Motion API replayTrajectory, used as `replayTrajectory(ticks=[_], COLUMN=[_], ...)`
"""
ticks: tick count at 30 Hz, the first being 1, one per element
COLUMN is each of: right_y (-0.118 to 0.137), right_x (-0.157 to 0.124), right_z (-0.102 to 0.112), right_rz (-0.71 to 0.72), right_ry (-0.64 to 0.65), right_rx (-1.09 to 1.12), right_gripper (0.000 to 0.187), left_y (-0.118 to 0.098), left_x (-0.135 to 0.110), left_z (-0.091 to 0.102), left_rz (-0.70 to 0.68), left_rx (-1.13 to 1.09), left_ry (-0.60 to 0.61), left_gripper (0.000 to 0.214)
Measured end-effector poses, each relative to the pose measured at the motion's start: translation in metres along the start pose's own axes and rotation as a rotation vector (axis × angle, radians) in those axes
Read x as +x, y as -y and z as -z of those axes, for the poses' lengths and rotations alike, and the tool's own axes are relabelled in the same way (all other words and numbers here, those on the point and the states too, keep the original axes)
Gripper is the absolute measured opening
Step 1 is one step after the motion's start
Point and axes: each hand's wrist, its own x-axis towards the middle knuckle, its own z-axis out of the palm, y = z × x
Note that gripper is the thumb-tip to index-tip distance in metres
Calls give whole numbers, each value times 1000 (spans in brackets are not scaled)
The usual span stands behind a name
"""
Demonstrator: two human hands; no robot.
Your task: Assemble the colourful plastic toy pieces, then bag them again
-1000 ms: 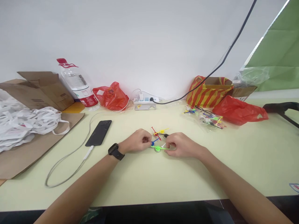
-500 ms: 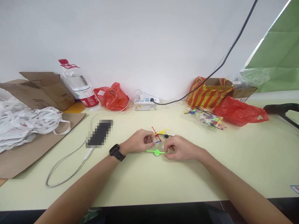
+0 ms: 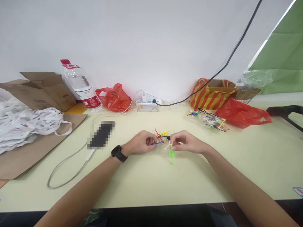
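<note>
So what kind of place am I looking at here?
Probably an office or workroom desk set up for small assembly: a pale table against a plain wall, a power strip, cardboard boxes and a clear bag of plastic parts.

Both hands [image 3: 163,143] on a colourful stick toy [image 3: 163,140], pale green table [image 3: 151,183].

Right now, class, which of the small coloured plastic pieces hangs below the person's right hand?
The green piece. It dangles from the right hand, while the blue stick sits at the left hand and red and yellow lie behind.
</note>
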Motion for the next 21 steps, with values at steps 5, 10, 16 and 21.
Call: replayTrajectory(ticks=[5,10,16,21], right_y=[-2,-4,-8,-10], right_x=[1,3,3,4], right_z=[6,8,7,8], right_rz=[1,-37,-110,-116], right_ry=[-188,-277,-249,-284], right_rx=[208,323,375,450], right_gripper=[19,17,24,24], left_y=[0,-1,-1,-7], left_x=[0,1,1,0], left_z=[-2,-2,-4,-4], left_rz=[-11,-23,-52,-75], left_rx=[11,56,117,142], left_ry=[-18,-37,-79,-125], left_gripper=[11,13,12,14])
